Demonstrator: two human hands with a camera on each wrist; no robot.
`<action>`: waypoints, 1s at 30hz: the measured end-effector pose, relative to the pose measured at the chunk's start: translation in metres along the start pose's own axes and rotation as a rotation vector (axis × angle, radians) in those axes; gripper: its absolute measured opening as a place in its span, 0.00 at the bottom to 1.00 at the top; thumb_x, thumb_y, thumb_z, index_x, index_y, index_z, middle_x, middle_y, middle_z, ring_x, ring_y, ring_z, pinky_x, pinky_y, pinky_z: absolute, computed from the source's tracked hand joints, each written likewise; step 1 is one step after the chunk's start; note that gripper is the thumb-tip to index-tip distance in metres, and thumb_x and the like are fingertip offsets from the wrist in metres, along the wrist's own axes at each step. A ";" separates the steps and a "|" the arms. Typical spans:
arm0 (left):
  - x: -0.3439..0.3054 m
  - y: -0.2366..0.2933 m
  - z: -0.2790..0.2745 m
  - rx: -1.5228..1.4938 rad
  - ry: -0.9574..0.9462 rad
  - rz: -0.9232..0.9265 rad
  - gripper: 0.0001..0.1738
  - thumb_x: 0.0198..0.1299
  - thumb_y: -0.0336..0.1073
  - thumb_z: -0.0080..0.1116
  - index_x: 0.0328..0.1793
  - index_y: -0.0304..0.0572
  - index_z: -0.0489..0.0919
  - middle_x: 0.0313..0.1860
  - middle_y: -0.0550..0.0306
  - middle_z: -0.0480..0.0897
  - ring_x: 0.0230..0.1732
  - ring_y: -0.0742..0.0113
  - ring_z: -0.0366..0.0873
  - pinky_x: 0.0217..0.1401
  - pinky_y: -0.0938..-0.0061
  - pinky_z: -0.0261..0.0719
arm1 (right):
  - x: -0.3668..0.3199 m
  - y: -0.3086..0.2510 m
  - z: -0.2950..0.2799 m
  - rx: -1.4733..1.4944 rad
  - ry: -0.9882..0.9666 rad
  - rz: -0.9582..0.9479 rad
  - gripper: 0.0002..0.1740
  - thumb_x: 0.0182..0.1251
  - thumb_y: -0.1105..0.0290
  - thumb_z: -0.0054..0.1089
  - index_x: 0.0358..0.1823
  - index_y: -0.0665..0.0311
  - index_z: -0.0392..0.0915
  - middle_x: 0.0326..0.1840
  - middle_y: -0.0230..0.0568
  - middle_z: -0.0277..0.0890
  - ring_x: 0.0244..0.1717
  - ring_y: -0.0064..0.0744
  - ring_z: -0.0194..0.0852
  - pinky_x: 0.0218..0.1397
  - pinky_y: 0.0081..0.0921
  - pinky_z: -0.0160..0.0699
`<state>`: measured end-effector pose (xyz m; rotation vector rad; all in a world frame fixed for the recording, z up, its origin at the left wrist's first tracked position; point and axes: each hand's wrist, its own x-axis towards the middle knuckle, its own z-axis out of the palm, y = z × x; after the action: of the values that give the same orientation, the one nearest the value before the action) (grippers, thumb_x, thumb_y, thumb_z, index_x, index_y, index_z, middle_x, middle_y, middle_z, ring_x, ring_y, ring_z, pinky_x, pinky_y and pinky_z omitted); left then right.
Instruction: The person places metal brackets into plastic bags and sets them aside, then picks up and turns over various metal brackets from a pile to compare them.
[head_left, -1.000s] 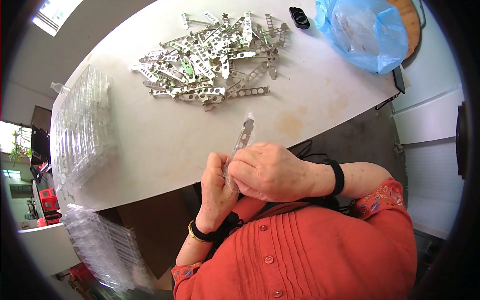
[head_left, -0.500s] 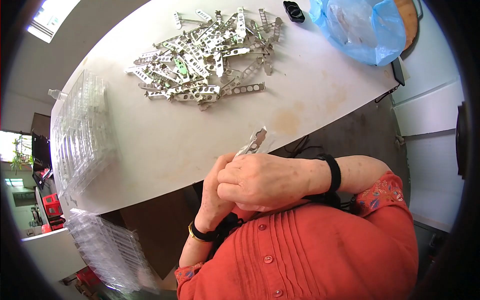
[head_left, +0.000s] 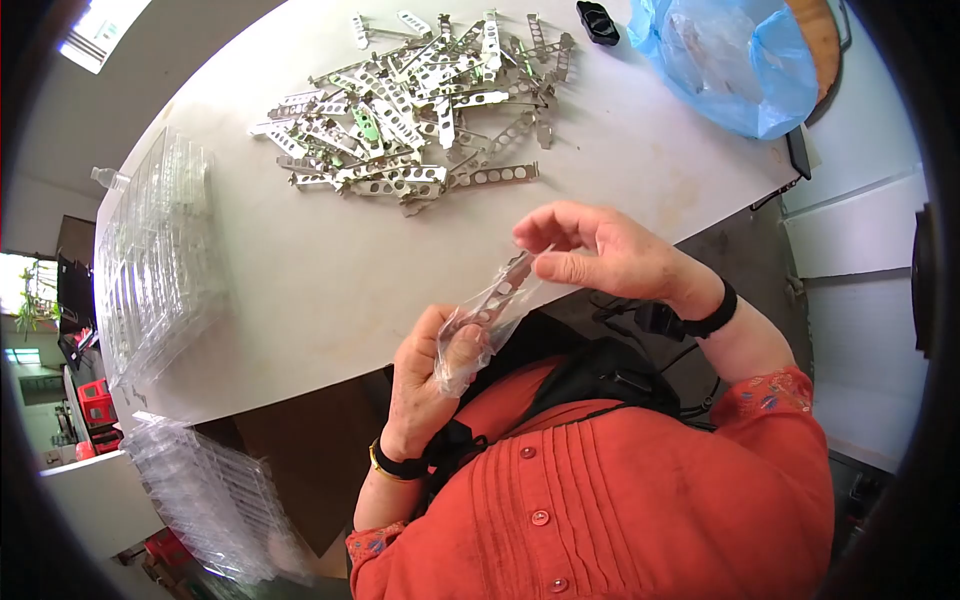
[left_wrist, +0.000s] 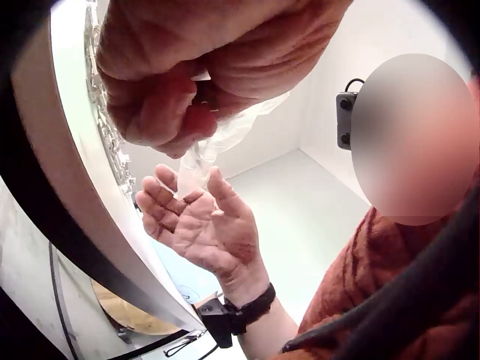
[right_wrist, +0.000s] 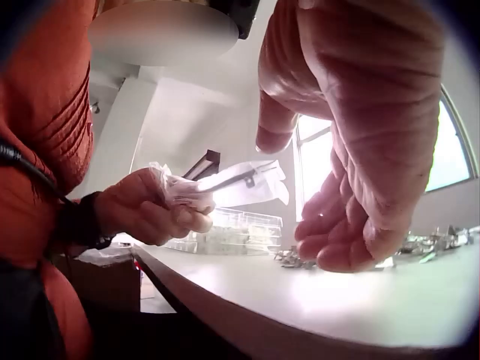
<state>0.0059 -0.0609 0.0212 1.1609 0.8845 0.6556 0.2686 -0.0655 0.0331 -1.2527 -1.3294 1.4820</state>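
Observation:
A metal bracket with round holes [head_left: 497, 293] lies inside a clear plastic bag [head_left: 512, 306]. The left hand [head_left: 425, 380] grips the lower end of bag and bracket, thumb on top. Beside the bag's upper end is the right hand [head_left: 610, 255], its fingers loosely bent and spread from the thumb. The right wrist view shows a gap between the right hand [right_wrist: 360, 142] and the bag [right_wrist: 240, 184]; the left hand [right_wrist: 154, 210] pinches the bag there. In the left wrist view the right palm [left_wrist: 206, 229] faces the camera, holding nothing.
A pile of metal brackets [head_left: 400, 110] covers the table's far part. Clear plastic trays [head_left: 160, 260] stand at the left, with more trays [head_left: 215, 500] below the table edge. A blue plastic bag [head_left: 745, 70] and a black object [head_left: 598, 22] lie at the far right.
The right hand has come off the left hand and the bag, moving up and right, and its fingers have opened. The bag and bracket now show more fully in the left hand.

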 end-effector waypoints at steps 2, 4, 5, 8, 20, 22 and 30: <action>-0.001 0.000 -0.001 0.016 -0.008 0.010 0.13 0.71 0.42 0.60 0.47 0.39 0.78 0.33 0.66 0.80 0.26 0.82 0.69 0.29 0.85 0.65 | 0.001 -0.008 0.005 0.103 -0.072 0.057 0.19 0.72 0.63 0.66 0.57 0.68 0.76 0.50 0.35 0.81 0.52 0.23 0.76 0.60 0.24 0.76; 0.000 0.000 0.000 0.051 -0.003 0.000 0.13 0.71 0.42 0.60 0.48 0.39 0.78 0.33 0.65 0.80 0.26 0.82 0.69 0.29 0.85 0.66 | 0.003 -0.011 0.007 0.203 -0.138 0.110 0.18 0.72 0.65 0.65 0.56 0.68 0.76 0.50 0.36 0.81 0.52 0.22 0.77 0.59 0.24 0.76; 0.000 0.001 0.000 0.053 -0.005 -0.001 0.13 0.71 0.42 0.60 0.48 0.39 0.78 0.33 0.65 0.80 0.26 0.82 0.69 0.29 0.85 0.66 | 0.004 -0.010 0.007 0.213 -0.143 0.093 0.16 0.72 0.67 0.64 0.55 0.69 0.76 0.50 0.35 0.81 0.51 0.22 0.77 0.58 0.23 0.76; -0.001 0.004 0.000 0.083 -0.002 -0.017 0.13 0.71 0.42 0.61 0.48 0.39 0.78 0.32 0.66 0.80 0.26 0.82 0.69 0.29 0.85 0.66 | 0.005 -0.007 0.003 0.209 -0.131 0.068 0.12 0.72 0.71 0.63 0.52 0.68 0.77 0.48 0.35 0.81 0.49 0.21 0.77 0.57 0.22 0.77; 0.002 0.002 0.004 0.102 -0.007 0.033 0.13 0.72 0.42 0.60 0.50 0.39 0.78 0.32 0.67 0.80 0.27 0.83 0.69 0.29 0.86 0.65 | 0.003 -0.007 0.006 0.275 -0.011 0.072 0.09 0.70 0.73 0.65 0.48 0.67 0.77 0.40 0.30 0.80 0.38 0.14 0.74 0.42 0.15 0.75; 0.002 0.001 0.003 0.112 -0.019 0.032 0.14 0.72 0.42 0.60 0.51 0.38 0.78 0.32 0.67 0.79 0.27 0.83 0.68 0.29 0.86 0.65 | 0.004 -0.007 0.007 0.264 -0.012 0.093 0.09 0.70 0.72 0.64 0.47 0.66 0.77 0.38 0.28 0.79 0.36 0.13 0.73 0.39 0.15 0.74; 0.007 0.000 -0.001 0.203 -0.070 0.075 0.16 0.73 0.43 0.58 0.53 0.36 0.79 0.33 0.67 0.79 0.28 0.82 0.69 0.31 0.84 0.67 | 0.003 -0.006 0.009 0.044 -0.107 0.095 0.06 0.74 0.69 0.60 0.44 0.65 0.79 0.32 0.23 0.75 0.29 0.11 0.67 0.31 0.14 0.67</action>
<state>0.0083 -0.0551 0.0192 1.3959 0.8659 0.5919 0.2584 -0.0634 0.0381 -1.2387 -1.3144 1.6567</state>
